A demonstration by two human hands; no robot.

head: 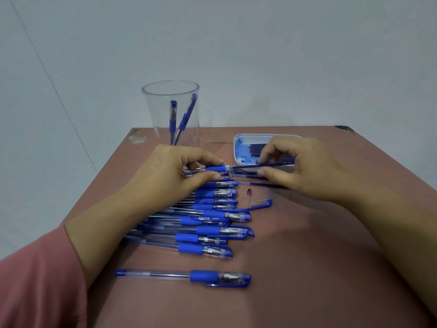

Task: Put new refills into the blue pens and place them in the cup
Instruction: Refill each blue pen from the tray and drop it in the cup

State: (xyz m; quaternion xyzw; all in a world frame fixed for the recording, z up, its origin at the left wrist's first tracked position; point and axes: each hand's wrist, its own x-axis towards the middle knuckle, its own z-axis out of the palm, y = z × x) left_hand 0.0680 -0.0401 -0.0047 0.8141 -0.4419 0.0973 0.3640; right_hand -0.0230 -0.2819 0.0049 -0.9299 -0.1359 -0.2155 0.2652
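**Refill insertion, head view.** We take the clear plastic cup (154, 114) at the far edge of the desk (307, 256) as our landmark. Two blue pens (186, 117) stand inside it, leaning on its wall; we judge these finished.

Just in front of the cup, the left hand (182, 166) pinches an uncapped pen barrel (214, 168) by its blue rubber grip, fingers above and thumb below. It holds the barrel level, with the open mouth turned to the right, away from the cup. Further right of the cup, the right hand (300, 166) pinches a dark blue refill (260, 165) between thumb and forefinger. The refill's leading end sits at the barrel's mouth, which we read as insertion under way. Keeping both parts in line should let the thin refill slide in without bending.

A white tray (238, 138) of fresh refills (255, 147) lies to the right of the cup, close to the feeding hand. Nearer us than the cup, a small metal tip cone (249, 191) and a clear cap (261, 202) lie apart, presumably set aside for refitting. A row of capped pens (212, 218) runs from the cup's front toward us, with a single pen (184, 276) nearest us; we judge that these await their turn.
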